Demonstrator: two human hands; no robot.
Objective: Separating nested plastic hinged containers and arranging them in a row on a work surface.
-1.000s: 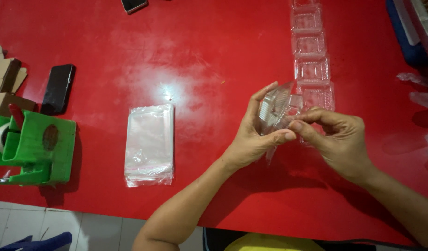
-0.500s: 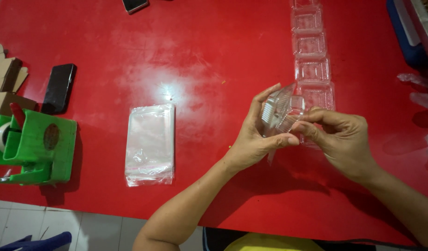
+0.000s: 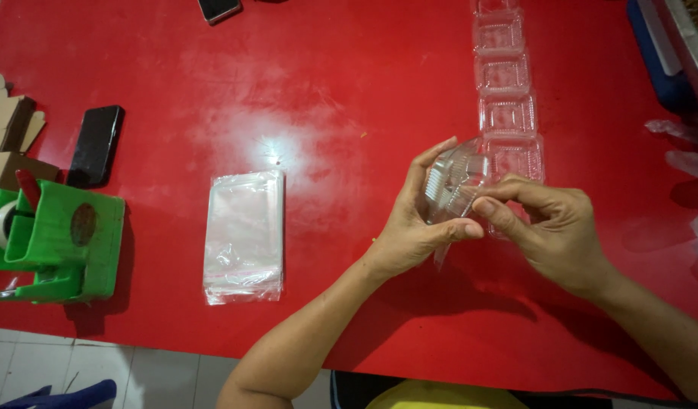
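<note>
While both hands meet above the red table [image 3: 311,91], the clear plastic clamshell container [image 3: 455,182] sits raised off the surface between them, at about the four o'clock sector of the view, tilted on edge with its ribbed side facing the camera. Its long axis runs roughly from eleven o'clock to five o'clock, top edge toward the row of trays, lower edge toward the wrists. The left hand [image 3: 413,227] closes on the container from the eight o'clock side, thumb pressed along the lower edge and fingers curved over the upper left rim. The right hand [image 3: 549,231] closes on it from the four o'clock side, thumb and forefinger pinched narrow on the right edge; whether these fingers also grip a thin film hanging below cannot be determined. Both hands touch the container; neither is appreciably nearer. Directly at twelve o'clock from the container, a row of empty clear trays [image 3: 506,113] runs straight up the table, the nearest just behind the fingers. At nine o'clock, well apart, lies a stack of clear plastic bags [image 3: 244,235], long axis twelve to six. Farther at nine o'clock stand a green tape dispenser [image 3: 57,242] and a black phone [image 3: 96,145], beside brown cardboard [image 3: 8,140] at the table edge.
</note>
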